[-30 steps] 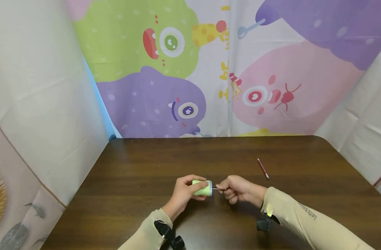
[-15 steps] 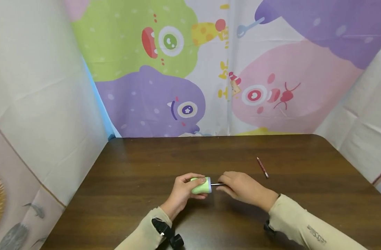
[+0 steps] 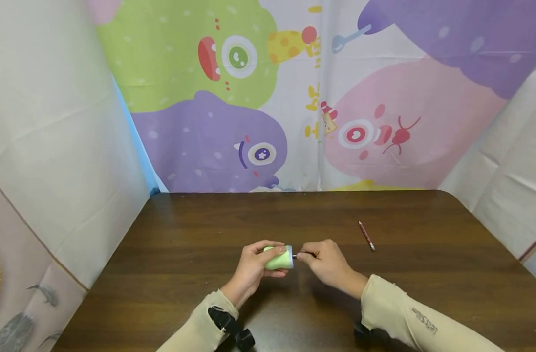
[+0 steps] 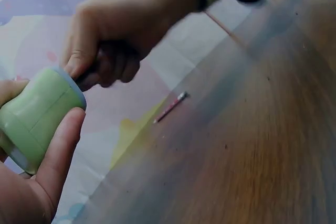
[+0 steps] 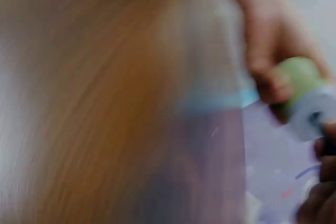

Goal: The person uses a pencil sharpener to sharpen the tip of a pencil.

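Observation:
My left hand [image 3: 249,270] holds a light green pencil sharpener [image 3: 278,259] with a pale blue end, raised above the table. In the left wrist view the thumb lies along the sharpener's body [image 4: 39,116]. My right hand [image 3: 330,263] pinches a slim dark pencil [image 3: 295,256] whose tip is inside the hole in the blue end. Only a short length shows between the right fingers and the sharpener; the rest is hidden in the hand. The right wrist view is blurred, but it shows the blue end face [image 5: 311,113] with its dark hole.
A dark red pencil [image 3: 366,236] lies on the brown wooden table [image 3: 206,220], beyond and to the right of my right hand. Behind the table hangs a cartoon-printed cloth [image 3: 215,146]. White cloth hangs at both sides.
My right hand has turned over and back around the pencil and now sits closer to the sharpener, with less of the pencil showing. My left hand keeps its grip, slightly higher and further left.

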The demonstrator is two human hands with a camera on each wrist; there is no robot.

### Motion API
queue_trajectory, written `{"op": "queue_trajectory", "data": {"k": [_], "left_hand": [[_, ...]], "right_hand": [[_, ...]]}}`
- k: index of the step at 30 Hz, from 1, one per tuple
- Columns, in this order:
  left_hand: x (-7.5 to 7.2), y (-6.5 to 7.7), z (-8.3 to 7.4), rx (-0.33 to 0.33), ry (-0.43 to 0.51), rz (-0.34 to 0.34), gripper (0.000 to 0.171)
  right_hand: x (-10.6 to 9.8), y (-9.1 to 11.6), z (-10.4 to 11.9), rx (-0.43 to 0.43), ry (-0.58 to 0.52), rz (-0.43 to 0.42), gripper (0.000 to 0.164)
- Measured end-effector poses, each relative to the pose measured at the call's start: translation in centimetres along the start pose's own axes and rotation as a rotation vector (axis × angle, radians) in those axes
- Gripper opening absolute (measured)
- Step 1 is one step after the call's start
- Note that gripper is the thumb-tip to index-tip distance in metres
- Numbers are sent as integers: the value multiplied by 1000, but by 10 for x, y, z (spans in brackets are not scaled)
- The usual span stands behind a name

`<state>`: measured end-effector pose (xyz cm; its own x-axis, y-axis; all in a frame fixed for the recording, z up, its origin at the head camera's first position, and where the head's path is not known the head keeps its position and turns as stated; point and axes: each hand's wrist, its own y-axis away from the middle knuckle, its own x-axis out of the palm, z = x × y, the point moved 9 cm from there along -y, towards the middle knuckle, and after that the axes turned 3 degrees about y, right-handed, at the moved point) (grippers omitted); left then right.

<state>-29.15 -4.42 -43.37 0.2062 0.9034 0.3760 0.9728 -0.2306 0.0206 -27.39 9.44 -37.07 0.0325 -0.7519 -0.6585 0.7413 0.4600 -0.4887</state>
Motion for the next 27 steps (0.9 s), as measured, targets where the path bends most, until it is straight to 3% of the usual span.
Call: {"op": "queue_trajectory", "data": {"k": [4, 6, 8, 10, 12, 14, 18, 20, 22, 24, 27], "left_hand": [[1, -1, -2, 22, -51, 7, 27], [3, -1, 0, 24, -72, 21, 31], [4, -2, 4, 12, -79, 35, 34], [3, -2, 8, -3, -78, 40, 35], [-1, -3, 10, -15, -80, 35, 35], [-4, -3, 11, -23, -82, 27, 31], [-8, -3, 8, -27, -71, 18, 27], [-8, -4, 5, -21, -55, 17, 25], [-8, -4, 3, -16, -36, 14, 23], [-7, -4, 1, -16, -21, 12, 21], [-3, -4, 2, -30, 1, 21, 17]], "right_hand": [[26, 8, -39, 586, -502, 299, 33], [38, 19, -48, 806, -663, 429, 33], [45, 28, -51, 923, -721, 542, 31], [47, 31, -51, 936, -697, 605, 30], [44, 24, -49, 824, -580, 607, 33], [37, 13, -40, 594, -377, 576, 31], [14, -2, 1, -78, 165, 393, 18], [4, 3, 24, -406, 401, 242, 16], [-2, 14, 39, -659, 579, 92, 17], [-5, 23, 45, -819, 687, -25, 20], [-5, 30, 46, -930, 727, -144, 26]]}}
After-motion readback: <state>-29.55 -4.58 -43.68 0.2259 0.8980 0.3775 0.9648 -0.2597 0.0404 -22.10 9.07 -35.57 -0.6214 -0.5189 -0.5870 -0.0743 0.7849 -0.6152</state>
